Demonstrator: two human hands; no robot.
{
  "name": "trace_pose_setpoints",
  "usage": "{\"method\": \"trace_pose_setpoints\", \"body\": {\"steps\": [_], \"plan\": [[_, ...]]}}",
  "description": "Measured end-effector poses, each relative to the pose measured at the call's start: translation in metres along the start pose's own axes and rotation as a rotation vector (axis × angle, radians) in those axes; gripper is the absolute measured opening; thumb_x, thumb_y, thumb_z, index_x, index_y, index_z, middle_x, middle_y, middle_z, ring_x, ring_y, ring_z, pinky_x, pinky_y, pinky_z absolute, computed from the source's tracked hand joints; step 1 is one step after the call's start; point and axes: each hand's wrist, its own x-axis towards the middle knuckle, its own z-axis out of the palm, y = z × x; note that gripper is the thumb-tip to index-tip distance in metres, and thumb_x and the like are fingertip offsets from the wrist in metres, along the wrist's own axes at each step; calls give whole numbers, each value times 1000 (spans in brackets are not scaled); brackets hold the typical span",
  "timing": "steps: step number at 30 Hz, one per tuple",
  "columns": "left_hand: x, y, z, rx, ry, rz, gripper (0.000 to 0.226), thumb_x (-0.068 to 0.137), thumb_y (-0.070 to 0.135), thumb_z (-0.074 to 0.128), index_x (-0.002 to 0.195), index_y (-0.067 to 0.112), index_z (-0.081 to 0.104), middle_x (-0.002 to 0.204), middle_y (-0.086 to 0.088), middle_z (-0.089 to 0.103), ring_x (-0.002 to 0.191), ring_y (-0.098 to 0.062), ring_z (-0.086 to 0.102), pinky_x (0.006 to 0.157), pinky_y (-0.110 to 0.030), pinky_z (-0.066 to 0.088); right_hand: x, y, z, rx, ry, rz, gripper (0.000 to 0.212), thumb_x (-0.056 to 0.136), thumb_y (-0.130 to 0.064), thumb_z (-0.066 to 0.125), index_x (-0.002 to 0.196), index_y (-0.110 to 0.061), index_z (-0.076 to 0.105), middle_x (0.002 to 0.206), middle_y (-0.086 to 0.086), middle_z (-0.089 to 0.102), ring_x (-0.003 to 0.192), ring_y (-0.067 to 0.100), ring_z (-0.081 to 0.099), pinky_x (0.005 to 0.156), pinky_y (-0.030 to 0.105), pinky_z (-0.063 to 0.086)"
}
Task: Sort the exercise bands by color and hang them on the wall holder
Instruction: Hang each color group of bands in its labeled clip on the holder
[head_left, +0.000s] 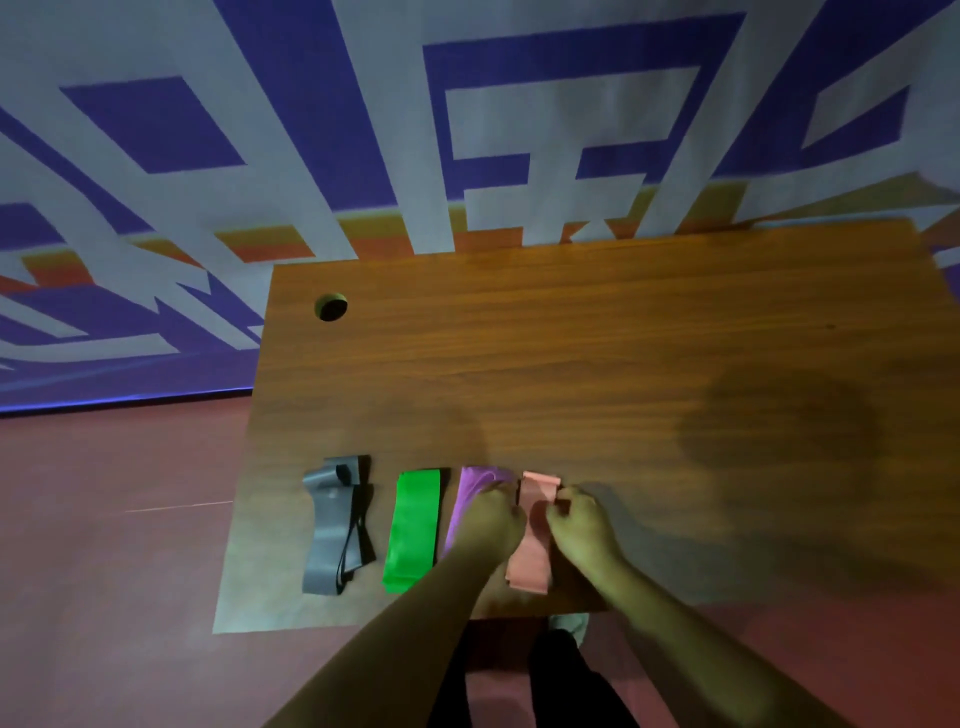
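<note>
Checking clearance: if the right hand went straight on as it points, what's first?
The right hand angles forward-left: first the flat pink rubber band it pinches, then probably the flat purple band.

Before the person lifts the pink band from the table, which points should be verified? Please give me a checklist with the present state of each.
1. Right hand pinches the pink band: ok.
2. Left hand holds only the pink band: cannot tell; it lies over the purple band.
3. Green band lies apart from its neighbours: ok.
4. Grey band is one colour alone: not ok; a black band lies tangled with it.
5. Wall holder is within reach: cannot tell; it is not in view.
</note>
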Motion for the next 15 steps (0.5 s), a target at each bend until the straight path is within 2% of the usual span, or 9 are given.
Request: {"method": "trace_pose_setpoints", "body": {"steps": [5, 8, 10, 13, 15], "plan": [[7, 1, 10, 36, 0, 12, 34, 95, 9, 42, 122, 11, 63, 115, -6, 67, 103, -19, 62, 93, -23, 46, 5, 1, 7, 81, 23, 1, 14, 86, -7, 59, 91, -5, 72, 90, 7, 72, 78, 15, 61, 67, 22, 38], [9, -4, 16, 44, 35, 27, 28, 97, 15, 42, 114, 16, 65, 104, -2, 69, 93, -15, 63, 92, -25, 48, 3, 2, 8, 128, 61, 6, 13, 89, -6, 59, 86, -5, 71, 85, 4, 69, 76, 15, 59, 67, 22, 38], [7, -1, 18, 19, 61, 20, 27, 97, 11, 42, 111, 11, 65, 103, -4, 68, 90, -16, 63, 87, -21, 48, 1, 2, 7, 198, 53, 25, 11, 89, -6, 59, 87, -7, 70, 84, 1, 66, 77, 14, 59, 67, 21, 38], [6, 0, 23, -47, 80, 17, 25, 95, 6, 43, 106, 4, 65, 101, -10, 67, 90, -23, 63, 83, -28, 48, -3, 2, 3, 294, 35, 20, 13, 86, -4, 61, 78, -12, 67, 80, -1, 67, 76, 15, 61, 69, 26, 43], [2, -1, 23, -103, 86, 29, 21, 95, 8, 44, 98, 2, 64, 92, -13, 69, 84, -26, 65, 78, -33, 50, -7, 0, -5, 330, 13, -4, 19, 85, -3, 62, 70, -15, 62, 69, -5, 64, 66, 10, 58, 65, 27, 44]]}}
